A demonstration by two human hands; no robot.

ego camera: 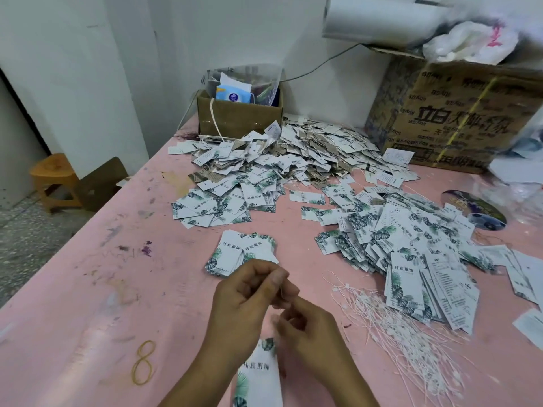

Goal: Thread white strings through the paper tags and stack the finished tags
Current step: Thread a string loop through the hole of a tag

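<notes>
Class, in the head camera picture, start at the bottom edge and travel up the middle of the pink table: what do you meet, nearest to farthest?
Printed tag → left hand pinching a string → small stack of tags → big heap of tags → small open cardboard box.

left hand [249,292]: pinched string [283,289]
right hand [311,333]: curled beside it, grip blurred
tag [260,374]: was below both hands
stack [244,254]: lay just behind

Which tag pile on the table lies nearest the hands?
The small fanned stack just beyond the left hand; the back heap and the right heap are loose, larger and farther off.
</notes>
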